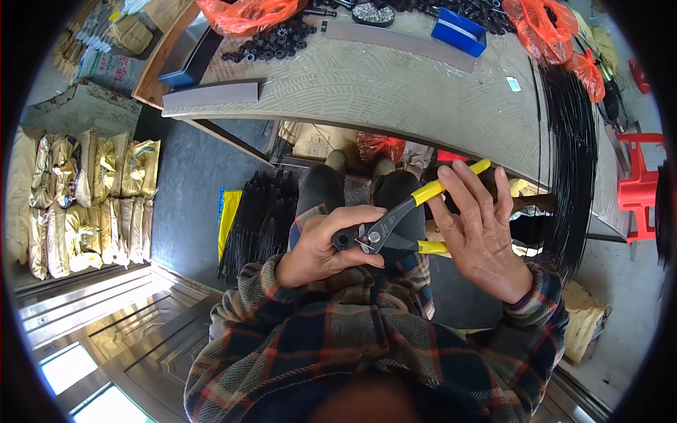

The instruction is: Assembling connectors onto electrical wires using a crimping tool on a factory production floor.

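My left hand [324, 243] is closed around a short black tubular piece [343, 240], its round hollow end showing by the thumb. Against that piece lies the head of a pair of end-cutting pliers [381, 234], between my left thumb and fingers. Yellow grips cover the pliers' two spread handles, which point right. My right hand [479, 225] has its fingers stretched and apart. Its fingertips rest by the upper yellow handle, and the lower handle ends at its palm. Whatever sits inside the jaws is too small to make out.
Ahead stands a grey worktable [423, 99] with black ring parts [271, 42], a blue bin [458, 32] and red plastic bags [539, 32]. Long black strips [571, 148] hang over its right side. More black strips [261, 218] stand left of my legs. A red stool [640, 183] is at right.
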Motion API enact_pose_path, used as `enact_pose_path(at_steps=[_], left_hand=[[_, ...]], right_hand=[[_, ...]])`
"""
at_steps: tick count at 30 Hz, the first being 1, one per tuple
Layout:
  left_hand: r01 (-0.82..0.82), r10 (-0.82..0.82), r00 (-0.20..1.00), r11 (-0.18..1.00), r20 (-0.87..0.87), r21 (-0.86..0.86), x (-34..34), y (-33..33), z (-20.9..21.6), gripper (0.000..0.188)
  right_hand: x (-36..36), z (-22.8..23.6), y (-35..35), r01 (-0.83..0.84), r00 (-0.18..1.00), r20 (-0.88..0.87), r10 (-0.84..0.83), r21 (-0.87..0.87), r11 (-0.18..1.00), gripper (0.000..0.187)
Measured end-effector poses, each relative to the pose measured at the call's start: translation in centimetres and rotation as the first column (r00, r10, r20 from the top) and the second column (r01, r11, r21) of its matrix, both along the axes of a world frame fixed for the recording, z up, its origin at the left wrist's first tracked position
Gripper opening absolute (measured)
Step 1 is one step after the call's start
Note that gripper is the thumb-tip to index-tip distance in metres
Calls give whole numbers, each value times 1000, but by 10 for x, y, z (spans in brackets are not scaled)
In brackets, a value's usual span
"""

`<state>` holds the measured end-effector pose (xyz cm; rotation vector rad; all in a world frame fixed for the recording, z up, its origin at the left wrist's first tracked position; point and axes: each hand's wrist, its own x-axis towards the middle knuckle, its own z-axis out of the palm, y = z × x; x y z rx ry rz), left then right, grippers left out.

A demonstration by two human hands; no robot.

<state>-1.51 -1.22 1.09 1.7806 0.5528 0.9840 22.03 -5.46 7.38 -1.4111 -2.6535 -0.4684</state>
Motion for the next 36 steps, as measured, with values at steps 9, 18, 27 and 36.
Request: enact_pose_path(at_steps=[9, 18, 27, 36], left_hand=[[209, -213, 976, 974, -39, -87, -5, 11, 10, 71], [461, -460, 888, 887, 15, -19, -10, 27, -1, 65], [547, -546, 837, 835, 25, -56, -6, 29, 9, 57], [102, -104, 993, 994, -61, -34, -3, 14, 0, 61]], right_hand=[[26, -2, 11, -327, 860, -501, -99, -690, 646, 34], [30, -6, 8, -625, 608, -652, -453, -745, 233, 63], [36, -18, 1, -812, 480, -499, -722, -564, -150, 47], [6, -14, 6, -144, 935, -352, 50, -247, 958, 38]])
